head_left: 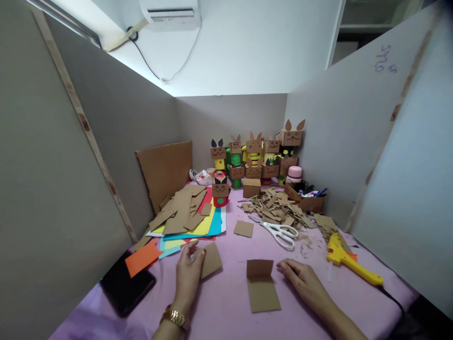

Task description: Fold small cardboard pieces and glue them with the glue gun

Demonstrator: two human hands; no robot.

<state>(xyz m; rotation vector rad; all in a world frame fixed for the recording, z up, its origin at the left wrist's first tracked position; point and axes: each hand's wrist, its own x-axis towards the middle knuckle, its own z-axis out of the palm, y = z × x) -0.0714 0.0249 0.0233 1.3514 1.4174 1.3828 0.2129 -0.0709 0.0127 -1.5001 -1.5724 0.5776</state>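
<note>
Bare pink tabletop mid-front, paper pile left, scissors, glue gun right.

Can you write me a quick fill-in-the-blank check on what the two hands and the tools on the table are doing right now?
1. The left hand rests on a flat cardboard piece and wears a gold ____ at the wrist.
2. The right hand lies beside a ____ cardboard piece with one flap standing up.
3. The white-handled ____ lie on the pink table cover.
4. The glue gun is ____ in colour.

Missing words: watch; folded; scissors; yellow
</note>
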